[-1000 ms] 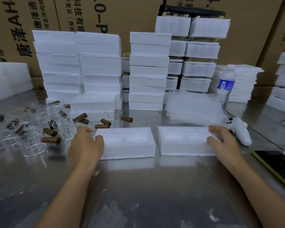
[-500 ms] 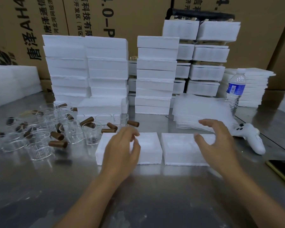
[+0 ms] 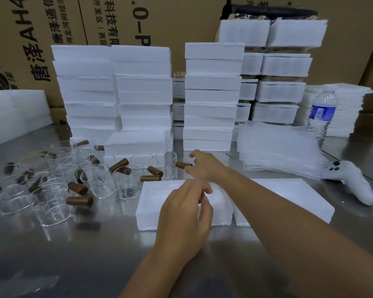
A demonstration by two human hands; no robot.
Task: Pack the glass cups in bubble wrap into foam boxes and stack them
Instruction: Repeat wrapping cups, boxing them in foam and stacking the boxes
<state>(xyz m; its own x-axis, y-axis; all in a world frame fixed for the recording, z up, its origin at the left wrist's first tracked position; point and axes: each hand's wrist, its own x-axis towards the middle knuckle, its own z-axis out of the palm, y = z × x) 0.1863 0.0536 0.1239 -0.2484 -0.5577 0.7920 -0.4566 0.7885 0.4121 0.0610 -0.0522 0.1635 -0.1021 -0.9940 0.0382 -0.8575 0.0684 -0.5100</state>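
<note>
Two white foam boxes lie side by side at the front, the left foam box (image 3: 157, 203) and the right foam box (image 3: 299, 201). My left hand (image 3: 185, 214) hovers over the left box with loosely curled fingers and holds nothing. My right hand (image 3: 202, 166) reaches across to the left, its fingertips at the brown handle (image 3: 181, 164) of a glass cup (image 3: 167, 164) just behind the left box; no grip shows. Several more glass cups (image 3: 52, 194) with brown handles crowd the left of the metal table. A pile of bubble wrap sheets (image 3: 278, 147) lies behind the right box.
Tall stacks of foam boxes (image 3: 211, 97) line the back in front of cardboard cartons (image 3: 181, 20). At the right are a water bottle (image 3: 322, 112) and, nearer, a white controller (image 3: 351, 181). Foam sheets (image 3: 13, 112) sit at the far left.
My right hand left the right foam box and swung left to the cup handle. My left hand moved right from the left box's end to above it.
</note>
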